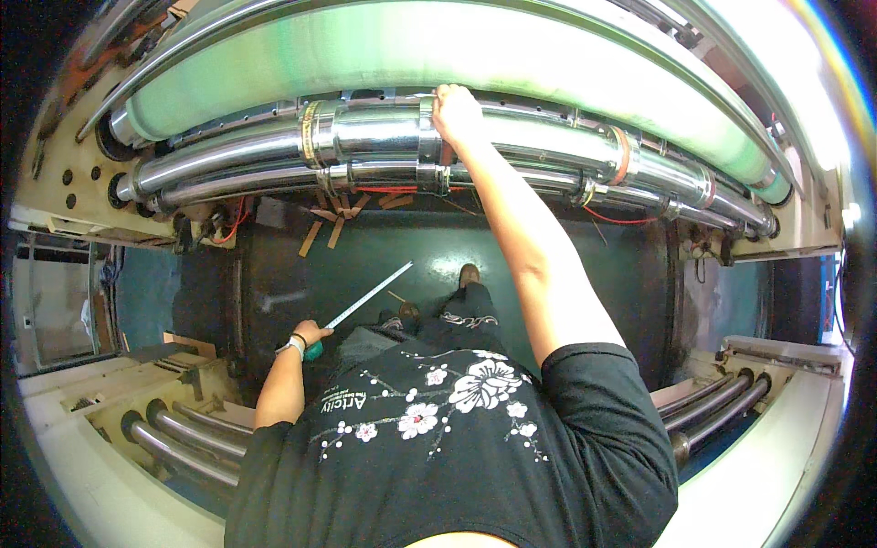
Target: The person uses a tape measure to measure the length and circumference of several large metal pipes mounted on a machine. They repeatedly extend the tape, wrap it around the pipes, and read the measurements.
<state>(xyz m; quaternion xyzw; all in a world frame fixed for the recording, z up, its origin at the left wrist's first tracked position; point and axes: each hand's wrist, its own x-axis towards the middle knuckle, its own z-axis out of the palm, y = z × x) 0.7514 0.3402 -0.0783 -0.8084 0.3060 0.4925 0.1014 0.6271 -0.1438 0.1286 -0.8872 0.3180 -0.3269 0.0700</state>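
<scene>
My right hand [455, 114] is stretched up and forward, its fingers resting on a metal collar of the upper shiny steel roller [365, 132] of a large machine. My left hand [309, 335] hangs low at my side, shut on the green handle of a long thin metal tool [370, 295] like a ruler or blade, which points up and to the right over the dark green floor [548, 265]. A watch sits on my left wrist. My black flowered shirt and my feet show below.
A wide pale green roller [457, 46] runs above the steel rollers. A second steel roller [274, 178] lies under the first. Wooden scraps [324, 228] and red wires [621, 219] lie beneath. More rollers stand at lower left [183, 438] and lower right [713, 406].
</scene>
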